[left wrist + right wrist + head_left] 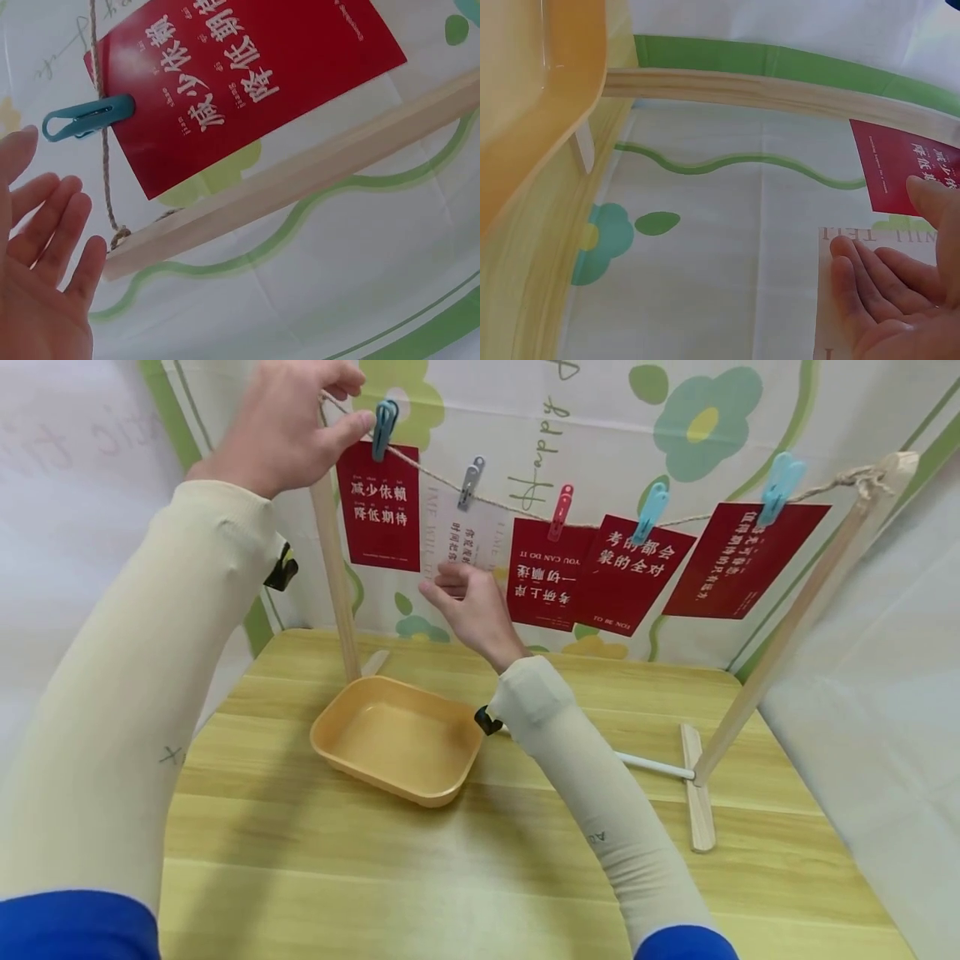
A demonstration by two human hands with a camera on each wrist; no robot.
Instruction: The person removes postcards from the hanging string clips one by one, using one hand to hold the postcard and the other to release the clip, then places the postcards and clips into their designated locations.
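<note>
My left hand (pixel 296 431) is raised at the left end of the twine, its thumb close beside a teal clothespin (pixel 385 431). That clothespin holds a red card (pixel 378 510) with white lettering on the line. In the left wrist view, the relaxed fingers (pixel 64 232) hold nothing, with a gap to the clothespin (pixel 90 118). My right hand (pixel 480 610) is lower, in front of the white card (pixel 450 518) that hangs from a grey clothespin (pixel 471 483). Its fingers are loosely bent, holding nothing, and overlap the card (pixel 827 292) in the right wrist view.
Further right, a red clothespin (pixel 560 512) and light-blue clothespins hold more red cards (pixel 633 577). Wooden posts (pixel 806 618) carry the twine, with a white bar (pixel 652 765) low between them. A yellow-orange basin (pixel 397 743) stands on the wood-grain table (pixel 450 893), below the cards.
</note>
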